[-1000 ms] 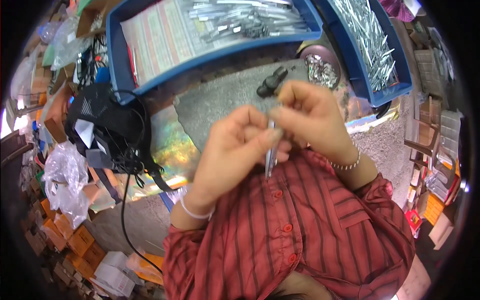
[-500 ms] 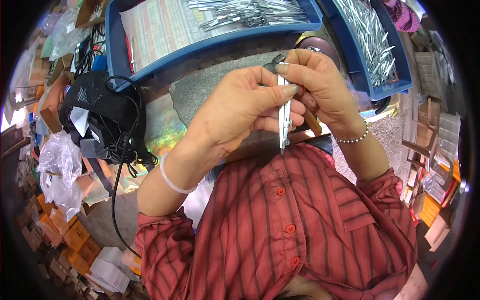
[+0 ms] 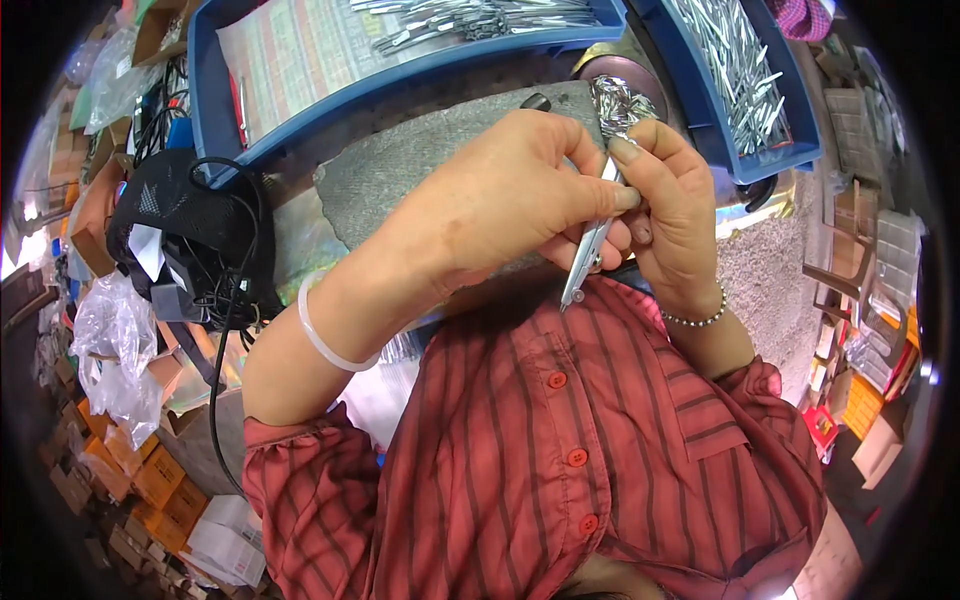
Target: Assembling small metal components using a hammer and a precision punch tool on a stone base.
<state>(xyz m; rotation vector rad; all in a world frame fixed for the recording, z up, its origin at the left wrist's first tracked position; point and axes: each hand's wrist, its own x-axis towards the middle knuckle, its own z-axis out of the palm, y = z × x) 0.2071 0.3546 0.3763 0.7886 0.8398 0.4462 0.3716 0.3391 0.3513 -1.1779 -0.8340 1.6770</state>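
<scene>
A slim silver drawing compass (image 3: 588, 252), its legs together and tapering toward my shirt, is held at a slant in front of my chest. My left hand (image 3: 545, 190) is closed on its middle, thumb on top, with a small screw showing beside the fingers. At the compass's upper end my right hand (image 3: 672, 195) pinches with thumb and forefinger; whether a small part is also between those fingertips is hidden. Just beyond my hands stands a round dish (image 3: 657, 88) of small shiny metal parts. A black knob-like piece (image 3: 537, 102) shows behind my left hand.
A grey stone slab (image 3: 375, 180) lies under my hands. Behind it are a blue tray (image 3: 330, 103) of silver compass pieces on paper and, at right, another blue tray (image 3: 735, 150) heaped with silver legs. A black mesh bag (image 3: 165, 205) with cables sits left.
Both hands have shifted right with the compass, which now slants more. My right hand has come lower, uncovering the dish of small parts. The black piece now shows apart from my fingers.
</scene>
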